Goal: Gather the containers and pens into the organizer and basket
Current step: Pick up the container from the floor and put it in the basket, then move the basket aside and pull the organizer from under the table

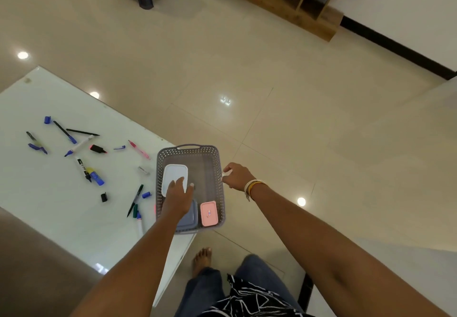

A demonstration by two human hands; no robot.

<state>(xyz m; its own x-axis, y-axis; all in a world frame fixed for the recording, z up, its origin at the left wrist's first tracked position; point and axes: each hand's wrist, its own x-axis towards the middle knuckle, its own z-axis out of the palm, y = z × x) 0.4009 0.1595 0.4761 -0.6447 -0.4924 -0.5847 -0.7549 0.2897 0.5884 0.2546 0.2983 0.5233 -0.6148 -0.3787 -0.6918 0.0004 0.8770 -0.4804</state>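
**Containers in the basket, pens still out**

The left hand point(178, 199) is laid with straight fingers on the white container point(173, 177), which sits at the basket's ten o'clock corner; it is pressed or steadied rather than clasped. The right hand point(236, 177) is held at the basket's three o'clock rim, fingers curled; whether the rim is pinched or something small is held cannot be told.

Inside the grey basket point(214, 153), a blue container point(191, 217) is seen at six o'clock, partly hidden under the left wrist, and a pink container point(209, 213) just beside it toward five o'clock. The basket is set on the corner of the white table point(37, 205), overhanging its edge slightly.

Pens point(81, 148) and loose caps are scattered over the table from eight to ten o'clock of the basket, well apart from it; a few markers point(137, 210) lie just beside its left wall. No organizer can be seen.

The container step is judged nearly finished. Next, the white container should be released and the pens collected; since they are thin and lie flat on a smooth top, a fingertip pinch will be needed.
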